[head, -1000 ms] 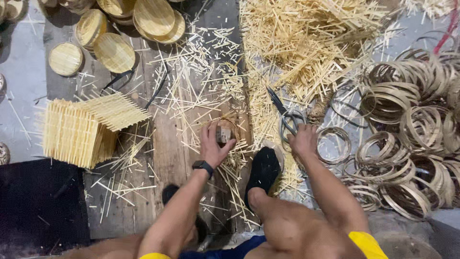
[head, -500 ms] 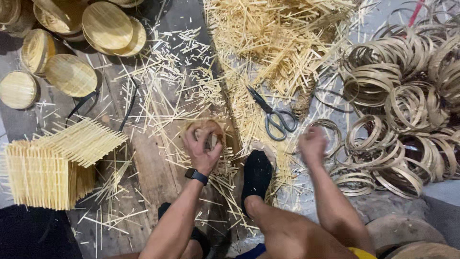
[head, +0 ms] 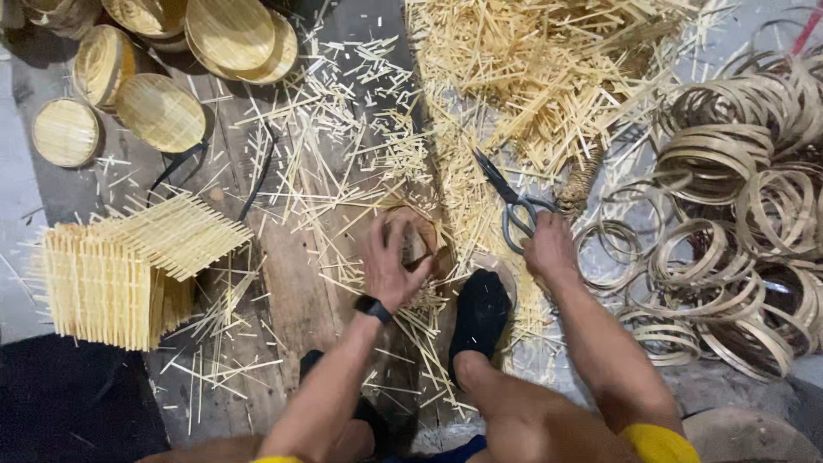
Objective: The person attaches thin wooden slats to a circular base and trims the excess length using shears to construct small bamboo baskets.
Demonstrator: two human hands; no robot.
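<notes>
My left hand, with a black watch on the wrist, presses down on a small round bamboo ring piece lying on a wooden board. My right hand rests on the handles of grey scissors, whose blades point up and left among loose bamboo slivers. Whether the fingers grip the handles is hard to tell. My foot in a black sock sits between the two hands.
A heap of bamboo slivers lies at the top middle. Several bamboo hoops pile up on the right. A stack of square woven mats stands at left, with round woven lids above it.
My right hand has moved up and left onto the scissors' handles. My left hand stays on the round piece. The view has shifted slightly.
</notes>
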